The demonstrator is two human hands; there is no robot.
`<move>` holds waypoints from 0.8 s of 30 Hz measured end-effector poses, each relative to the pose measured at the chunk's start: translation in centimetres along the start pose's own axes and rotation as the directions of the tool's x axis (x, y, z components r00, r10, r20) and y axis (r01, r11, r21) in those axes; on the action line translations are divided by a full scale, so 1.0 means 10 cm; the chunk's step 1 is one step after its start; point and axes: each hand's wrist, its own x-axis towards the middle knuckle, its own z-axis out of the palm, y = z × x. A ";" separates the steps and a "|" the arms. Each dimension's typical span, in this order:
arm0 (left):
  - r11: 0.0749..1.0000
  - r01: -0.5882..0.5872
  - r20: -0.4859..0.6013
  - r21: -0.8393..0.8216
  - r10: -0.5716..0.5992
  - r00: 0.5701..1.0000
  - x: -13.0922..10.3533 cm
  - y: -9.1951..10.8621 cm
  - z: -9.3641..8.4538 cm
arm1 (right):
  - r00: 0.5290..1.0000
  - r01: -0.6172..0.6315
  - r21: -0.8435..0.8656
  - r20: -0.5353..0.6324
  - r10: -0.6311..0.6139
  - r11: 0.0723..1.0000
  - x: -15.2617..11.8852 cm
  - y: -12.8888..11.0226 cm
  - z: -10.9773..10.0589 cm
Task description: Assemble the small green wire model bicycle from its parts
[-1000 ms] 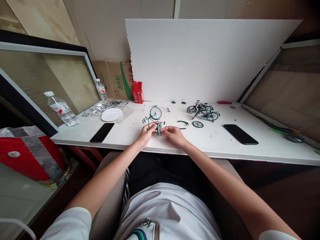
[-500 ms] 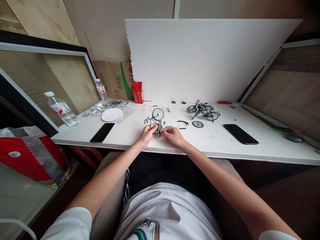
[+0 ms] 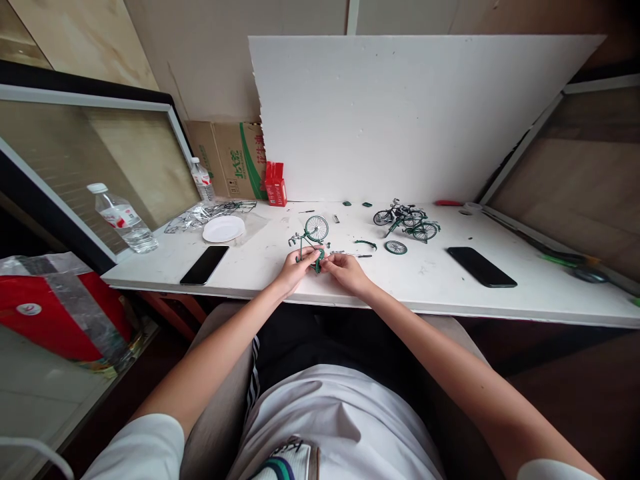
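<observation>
Near the table's front edge, my left hand [image 3: 295, 268] is closed round the frame of a small green model bicycle [image 3: 317, 230]. Its spoked front wheel and handlebars point away from me, and my fingers cover much of the frame. My right hand [image 3: 346, 271] pinches at the bicycle's green lower end, beside the left thumb. Whether a small separate part sits between those fingertips I cannot tell. Just beyond my right hand lie a loose spoked wheel [image 3: 396, 247], a curved green piece [image 3: 366, 244] and some thin dark parts [image 3: 364, 256].
Two model bicycles [image 3: 407, 220] stand at the back right. Phones lie on the left [image 3: 205, 265] and right [image 3: 481, 267]. A white plate [image 3: 224, 229], water bottles [image 3: 124, 219], a red box [image 3: 275, 184] and black part frames [image 3: 210, 215] are at the left. A white board [image 3: 400, 113] stands behind.
My left thumb has slid further across the green lower part of the bicycle, which has turned slightly. The right hand stays nearly still, pinching in the same spot.
</observation>
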 end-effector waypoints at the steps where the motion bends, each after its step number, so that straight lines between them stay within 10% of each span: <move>1: 1.000 -0.001 -0.003 0.007 0.001 1.000 0.00 -0.01 0.00 | 1.000 -0.001 0.000 -0.003 0.001 1.000 0.00 0.01 0.00; 24: 0.999 0.023 -0.124 0.048 -0.017 0.992 0.03 -0.07 -0.03 | 0.985 0.046 -0.095 -0.162 -0.062 0.994 0.04 0.08 -0.12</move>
